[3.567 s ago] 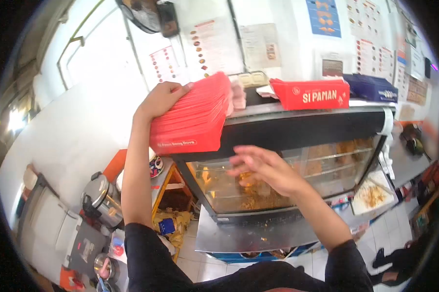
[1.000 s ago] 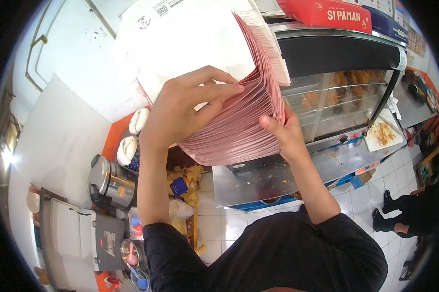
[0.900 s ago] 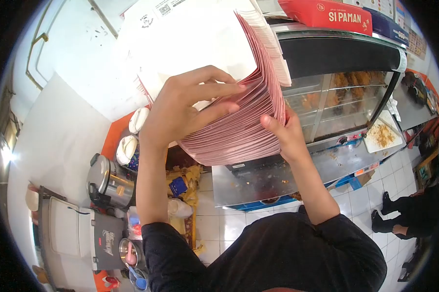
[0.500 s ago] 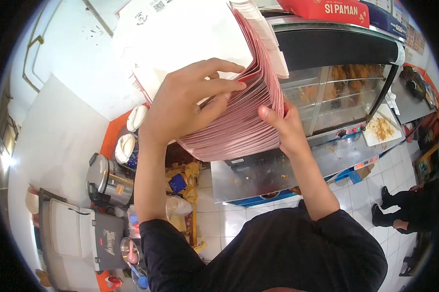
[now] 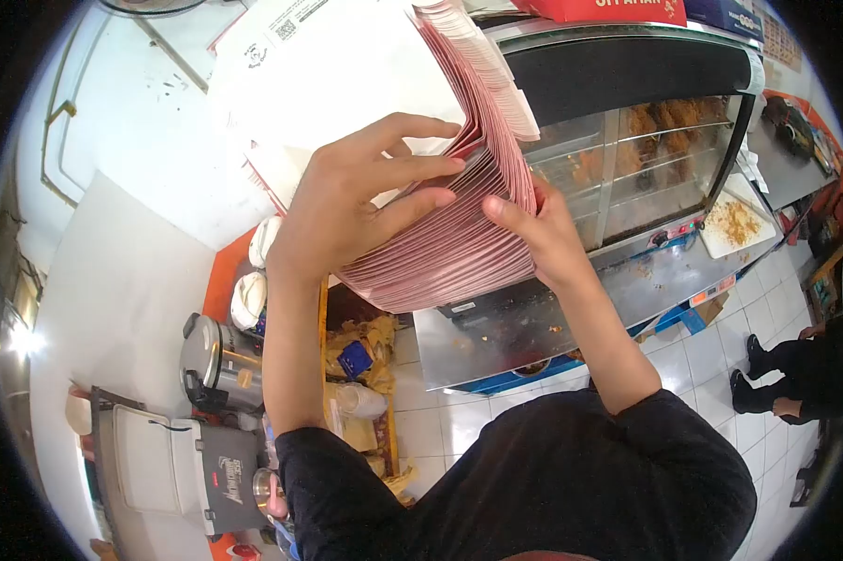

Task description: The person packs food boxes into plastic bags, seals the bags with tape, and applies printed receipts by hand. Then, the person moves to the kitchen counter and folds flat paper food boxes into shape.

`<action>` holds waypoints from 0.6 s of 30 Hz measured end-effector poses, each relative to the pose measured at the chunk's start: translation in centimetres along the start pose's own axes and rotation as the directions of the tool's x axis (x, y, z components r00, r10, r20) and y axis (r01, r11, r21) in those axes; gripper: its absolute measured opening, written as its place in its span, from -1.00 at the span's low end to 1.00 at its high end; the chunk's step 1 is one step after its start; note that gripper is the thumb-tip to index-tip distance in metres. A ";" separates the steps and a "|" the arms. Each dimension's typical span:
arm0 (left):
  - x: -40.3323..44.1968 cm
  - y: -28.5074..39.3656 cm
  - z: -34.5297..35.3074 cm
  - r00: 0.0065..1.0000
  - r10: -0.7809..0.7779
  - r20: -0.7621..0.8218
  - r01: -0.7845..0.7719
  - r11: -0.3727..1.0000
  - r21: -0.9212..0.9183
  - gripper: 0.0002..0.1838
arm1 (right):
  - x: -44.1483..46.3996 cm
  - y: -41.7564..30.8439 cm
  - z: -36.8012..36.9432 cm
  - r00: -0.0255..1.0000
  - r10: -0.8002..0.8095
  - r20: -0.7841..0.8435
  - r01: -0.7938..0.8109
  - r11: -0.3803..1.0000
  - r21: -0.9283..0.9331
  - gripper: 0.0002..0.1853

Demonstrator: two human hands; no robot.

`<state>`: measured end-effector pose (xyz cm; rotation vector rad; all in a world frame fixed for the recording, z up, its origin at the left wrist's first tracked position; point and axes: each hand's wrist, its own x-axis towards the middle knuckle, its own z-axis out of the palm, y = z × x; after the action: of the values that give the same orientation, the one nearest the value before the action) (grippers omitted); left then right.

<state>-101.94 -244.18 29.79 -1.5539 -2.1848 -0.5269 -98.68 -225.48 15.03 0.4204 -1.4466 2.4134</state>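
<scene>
A thick stack of folded cardboard sheets (image 5: pixel 449 234), white on the top face with pinkish-red edges, is held up in front of me. My left hand (image 5: pixel 356 196) lies over its near edge, fingers spread and fingertips among the upper sheets. My right hand (image 5: pixel 543 229) grips the stack's right side, with the thumb on the edges and the other fingers mostly hidden behind it. Behind and to the right stands a glass display case (image 5: pixel 627 168) with fried food on its racks.
Red boxes (image 5: pixel 608 9) and dark blue boxes (image 5: pixel 720 17) sit on the case. A white tray of crumbs (image 5: pixel 734 220) lies at right. A metal cooker (image 5: pixel 225 365) and a grey cooler (image 5: pixel 230 481) stand at left. Another person's legs (image 5: pixel 777 374) show at right.
The stack has been turned from its red printed side to its white face, and my right hand has taken hold of it. Lately my left fingers have moved slightly among the edges; the view has shifted.
</scene>
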 end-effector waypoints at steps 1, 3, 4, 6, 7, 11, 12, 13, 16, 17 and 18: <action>0.0 -0.2 0.1 1.000 0.003 -0.008 -0.004 1.000 -0.020 -0.76 | 0.0 0.0 0.0 1.000 -0.001 0.007 0.001 1.000 0.003 -0.37; 0.0 -0.5 0.3 1.000 0.018 -0.018 -0.018 0.999 -0.033 -0.75 | -0.1 -0.1 0.1 1.000 -0.003 0.008 0.003 0.999 0.036 -0.37; 0.0 -0.7 0.4 0.999 0.029 -0.021 -0.030 0.999 -0.026 -0.74 | 0.0 -0.1 0.2 1.000 -0.005 0.012 0.004 0.999 0.052 -0.38; 0.1 -0.5 0.5 0.997 0.053 -0.049 -0.052 0.998 0.023 -0.75 | 0.0 -0.2 0.3 1.000 0.014 -0.003 -0.014 0.998 0.063 -0.38; 0.2 -0.2 0.7 0.996 0.064 -0.069 -0.060 0.997 0.058 -0.77 | 0.0 -0.2 0.3 1.000 0.026 -0.012 -0.025 0.997 0.068 -0.39; 0.1 0.5 0.2 0.999 0.047 -0.013 -0.046 0.992 0.120 -0.81 | -0.1 -0.5 0.3 0.999 0.044 -0.011 -0.044 0.998 0.055 -0.39; 0.2 0.4 0.1 0.998 0.062 -0.016 -0.060 0.993 0.097 -0.80 | -0.1 -0.5 0.4 0.999 0.048 -0.009 -0.047 0.997 0.064 -0.39; 0.2 0.1 0.1 0.997 0.077 -0.017 -0.075 0.995 0.072 -0.80 | -0.2 -0.6 0.4 0.999 0.052 -0.009 -0.052 0.996 0.074 -0.39; 0.3 -0.3 0.1 0.995 0.093 -0.021 -0.093 0.996 0.015 -0.78 | -0.2 -0.7 0.4 1.000 0.023 0.009 -0.024 0.997 0.078 -0.39; 0.4 -0.4 0.0 0.995 0.095 -0.023 -0.095 0.996 0.000 -0.77 | -0.2 -0.7 0.4 1.000 0.029 0.007 -0.030 0.997 0.076 -0.39; 0.5 -0.6 -0.1 0.995 0.101 -0.020 -0.101 0.995 -0.009 -0.77 | -0.2 -0.7 0.4 0.999 0.035 0.007 -0.036 0.997 0.074 -0.39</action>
<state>-102.66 -244.00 30.14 -1.6473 -2.0797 -0.5201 -98.17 -225.53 15.71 0.4219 -1.3817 2.5017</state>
